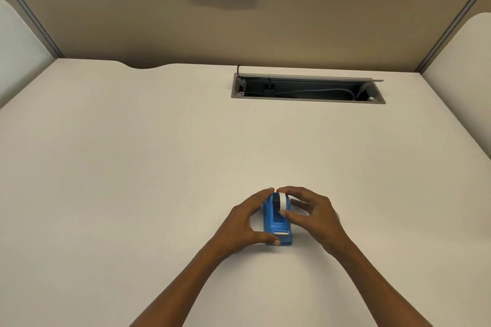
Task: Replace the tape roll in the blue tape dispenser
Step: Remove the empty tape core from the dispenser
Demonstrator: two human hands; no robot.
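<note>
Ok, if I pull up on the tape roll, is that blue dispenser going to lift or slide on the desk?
Probably it would shift. The dispenser looks small and plastic, so likely light, and the desk is smooth. That may be why the left hand braces its side and front corner. The roll, pinched by the right hand, is round and could roll once free.

The desk [132,154] is a broad, pale cream surface, bounded at 12 o'clock by a tan partition panel. Set into it toward 1 o'clock is an open grey cable tray [308,89], a long slot with cords lying inside. A shallow curved notch cuts the back edge toward 11 o'clock. The only thing standing directly on the desk is the blue tape dispenser [276,223], near 6 o'clock, its cutter end facing the person.
</note>
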